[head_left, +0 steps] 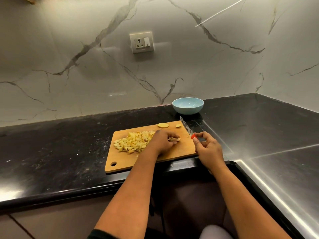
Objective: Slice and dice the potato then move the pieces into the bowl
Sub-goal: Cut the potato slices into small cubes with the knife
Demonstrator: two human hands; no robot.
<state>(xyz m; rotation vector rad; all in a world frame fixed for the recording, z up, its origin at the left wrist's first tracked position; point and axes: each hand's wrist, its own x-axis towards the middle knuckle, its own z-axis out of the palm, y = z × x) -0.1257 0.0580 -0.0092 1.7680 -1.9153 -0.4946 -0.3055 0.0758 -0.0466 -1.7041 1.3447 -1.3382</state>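
A black counter (69, 144) carried a wooden board (172, 152); a blue bowl (188, 105) stood beyond its far right corner; diced potato (133, 142) lay heaped on the board's left; the left hand (163, 143) pinched a few potato pieces (174, 139); the right hand (208, 149) gripped a knife (186, 127), blade pointing far-left.

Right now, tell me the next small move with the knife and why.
Probably bring the knife down onto the potato bit that the left hand pinches on the board. The right hand holds the blade raised off to the side, a diced pile is done, and the bowl looks empty.
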